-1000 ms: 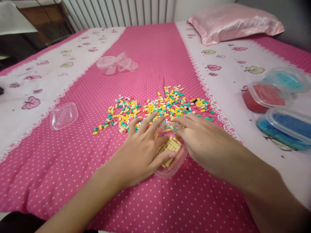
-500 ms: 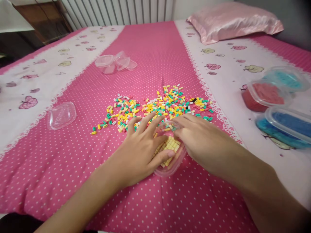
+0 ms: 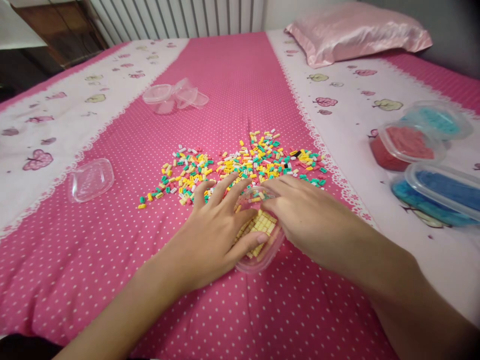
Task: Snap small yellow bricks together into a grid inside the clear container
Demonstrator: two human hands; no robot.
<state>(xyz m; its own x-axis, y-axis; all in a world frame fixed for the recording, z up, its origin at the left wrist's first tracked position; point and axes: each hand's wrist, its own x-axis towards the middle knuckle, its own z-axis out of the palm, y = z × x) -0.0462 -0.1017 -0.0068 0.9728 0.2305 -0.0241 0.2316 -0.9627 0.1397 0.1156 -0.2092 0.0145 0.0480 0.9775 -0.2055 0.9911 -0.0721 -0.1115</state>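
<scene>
A clear plastic tub (image 3: 258, 265) sits on the bed in front of me, with pale yellow toy bricks (image 3: 267, 222) packed in neat rows inside. My left hand (image 3: 215, 235) lies over the tub's left side, fingers spread, its thumb and forefinger reaching onto the rows. At the right rim, my right hand (image 3: 307, 210) is bent with its fingers curled together into the tub. Its fingertips are hidden, so what they pinch does not show. Just beyond both hands spreads a loose heap of small bricks (image 3: 228, 162) in yellow, green, white and pink.
To the right stand lidded tubs of blue (image 3: 446, 190), red (image 3: 408, 142) and turquoise (image 3: 437, 122) contents. A clear lid (image 3: 92, 180) lies left; several clear tubs and lids (image 3: 174, 96) are farther back. A pink pillow (image 3: 356, 30) rests at the far right.
The view has shifted slightly, so the surroundings sit a little farther left. Both hands keep nearly the same pose at the tub.
</scene>
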